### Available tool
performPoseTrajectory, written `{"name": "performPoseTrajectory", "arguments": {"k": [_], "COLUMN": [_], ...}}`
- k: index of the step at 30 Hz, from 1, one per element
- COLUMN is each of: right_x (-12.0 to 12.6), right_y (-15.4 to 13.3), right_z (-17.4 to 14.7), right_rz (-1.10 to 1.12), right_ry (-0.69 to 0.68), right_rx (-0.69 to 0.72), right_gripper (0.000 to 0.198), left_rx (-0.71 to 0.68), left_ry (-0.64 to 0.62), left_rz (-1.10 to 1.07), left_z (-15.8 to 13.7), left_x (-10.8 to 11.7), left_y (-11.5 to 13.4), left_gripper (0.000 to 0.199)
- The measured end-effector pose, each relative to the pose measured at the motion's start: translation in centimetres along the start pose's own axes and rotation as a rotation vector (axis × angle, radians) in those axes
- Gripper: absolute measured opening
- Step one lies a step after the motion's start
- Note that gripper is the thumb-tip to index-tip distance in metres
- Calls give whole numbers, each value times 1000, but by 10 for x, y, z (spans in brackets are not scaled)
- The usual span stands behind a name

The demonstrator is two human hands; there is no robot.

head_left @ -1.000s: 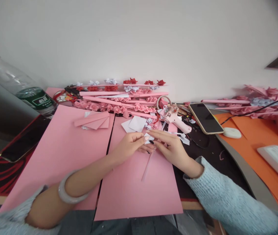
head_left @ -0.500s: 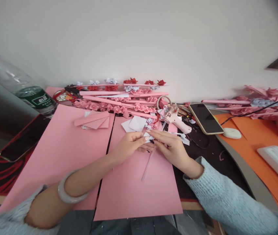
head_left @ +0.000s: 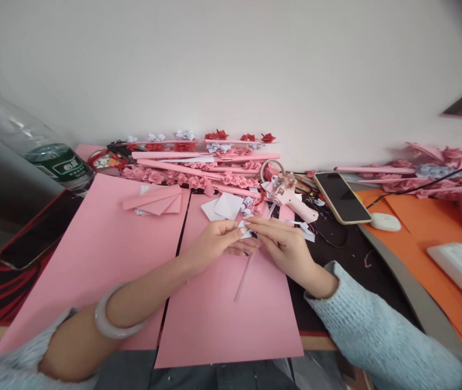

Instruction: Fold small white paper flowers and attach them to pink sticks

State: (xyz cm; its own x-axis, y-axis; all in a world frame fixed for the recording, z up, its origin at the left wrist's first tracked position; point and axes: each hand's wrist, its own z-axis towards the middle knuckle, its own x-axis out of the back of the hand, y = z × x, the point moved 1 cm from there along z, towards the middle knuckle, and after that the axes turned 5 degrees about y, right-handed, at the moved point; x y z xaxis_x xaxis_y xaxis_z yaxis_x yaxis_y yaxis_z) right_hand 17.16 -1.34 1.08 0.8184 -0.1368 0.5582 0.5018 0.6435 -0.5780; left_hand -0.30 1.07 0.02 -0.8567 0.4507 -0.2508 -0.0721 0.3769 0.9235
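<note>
A small piece of white paper (head_left: 244,229) is pinched between my two hands, mostly covered by fingers. My left hand (head_left: 218,241) has its thumb on the near side of the paper, with other fingers beneath. From the right, my right hand (head_left: 282,241) presses its fingertips against the same piece. Below them a clear glue stick (head_left: 243,279) lies on a pink sheet (head_left: 231,325). Just beyond my fingers are white paper squares (head_left: 229,206), and the pink glue gun (head_left: 296,205) lies to their right.
Pink rolled tubes and paper flowers (head_left: 198,176) line the wall. Folded pink paper (head_left: 153,200) rests on another pink sheet (head_left: 113,260). A plastic bottle (head_left: 58,157) stands left. Right are a phone (head_left: 342,197), a white case (head_left: 385,221) and orange sheets (head_left: 418,244).
Both hands keep their grip on the white paper, with only slight finger movement. Nothing else on the table has visibly moved.
</note>
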Motion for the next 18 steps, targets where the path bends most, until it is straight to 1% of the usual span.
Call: {"name": "performPoseTrajectory", "arguments": {"k": [6,12,18], "right_x": [1,0,2], "right_y": [1,2,-2], "right_z": [1,1,4], "right_rz": [-33,-44,-16], "right_ry": [12,11,-32], "right_rx": [32,103,111], "right_gripper": [29,26,30], "left_rx": [30,53,73], "left_ry": [11,18,11], "left_rz": [-34,-82,-129], "left_z": [1,1,1], "left_x": [1,1,2], "left_y": [-2,-3,-2], "left_gripper": [24,22,22]}}
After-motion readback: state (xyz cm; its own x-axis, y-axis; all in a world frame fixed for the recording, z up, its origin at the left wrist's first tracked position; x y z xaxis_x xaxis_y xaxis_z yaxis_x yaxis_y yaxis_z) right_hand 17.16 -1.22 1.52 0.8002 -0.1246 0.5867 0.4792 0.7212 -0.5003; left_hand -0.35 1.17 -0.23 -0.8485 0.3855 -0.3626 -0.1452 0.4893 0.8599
